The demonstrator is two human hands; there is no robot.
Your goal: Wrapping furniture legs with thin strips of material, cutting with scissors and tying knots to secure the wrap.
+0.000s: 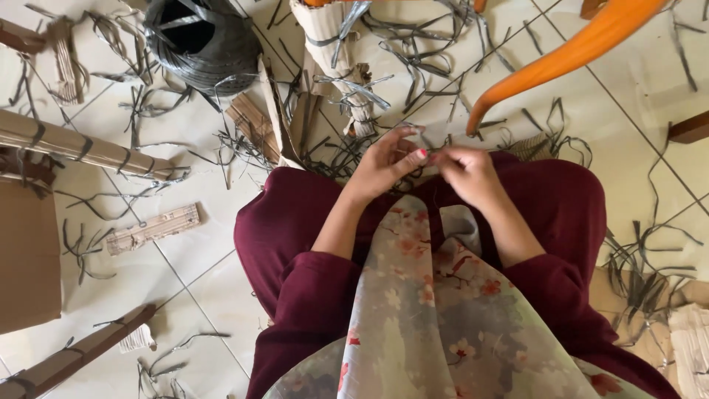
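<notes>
- A flat brown cardboard sheet (28, 255) lies at the far left on the tiled floor (199, 273); above it a long cardboard tube (81, 146) bound with grey bands slants across the tiles
- A short ridged strip of corrugated cardboard (153, 227) lies flat near the person's knee; loose grey strap offcuts (148, 103) are scattered around it
- A coil of dark grey plastic strapping (201, 46) sits at the top left, its hollow centre facing up
- A cardboard bundle (336, 55) wrapped in grey straps leans just beyond the hands
- The left hand (384, 164) is over the lap, fingers curled narrow, thumb and forefinger pinched on a thin grey strap piece (422, 140); the nails are red
- The strap piece is slim, flat and dull grey, held between both hands above the dark red trousers (295, 222); most of it is hidden by the fingers
- The right hand (469, 174) is just beside the left, fingers bent narrow and pinching the same strap piece
- An orange chair leg (561, 55) curves down at the upper right; more grey offcuts lie on the floor at the right
</notes>
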